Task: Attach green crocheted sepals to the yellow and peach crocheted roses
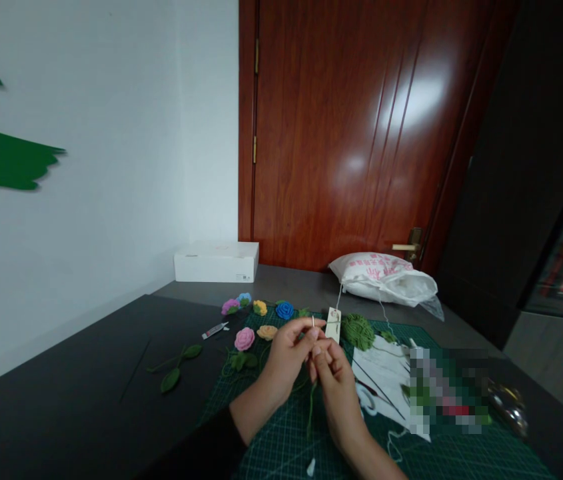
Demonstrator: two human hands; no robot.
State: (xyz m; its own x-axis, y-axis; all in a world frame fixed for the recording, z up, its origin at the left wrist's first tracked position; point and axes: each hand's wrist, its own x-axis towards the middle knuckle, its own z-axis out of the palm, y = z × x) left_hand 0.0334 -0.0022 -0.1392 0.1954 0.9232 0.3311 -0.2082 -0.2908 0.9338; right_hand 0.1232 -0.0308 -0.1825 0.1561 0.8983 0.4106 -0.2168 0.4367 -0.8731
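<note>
My left hand (pixel 288 350) is closed in a pinch, its fingertips meeting those of my right hand (pixel 334 379), which is also closed. Between them is green yarn; one strand (pixel 310 413) hangs below the fingers, and another runs from my left fingers toward a green yarn ball (pixel 358 331). A thin pale tip (pixel 313 322) pokes up at my left fingertips; which hand grips it I cannot tell. Close by on the left lie a pink crocheted flower (pixel 244 339) and a peach one (pixel 266 332). A pale card tag (pixel 333 325) lies just beyond my hands.
A green cutting mat (pixel 281 440) covers the dark table. Blue (pixel 284 310) and yellow flowers (pixel 260 307), green leaves (pixel 170 381) and a glue tube (pixel 215 331) lie leftward. White scissors (pixel 366 399) rest on paper (pixel 384 373). Behind are a white box (pixel 216 262) and a stuffing bag (pixel 376 277).
</note>
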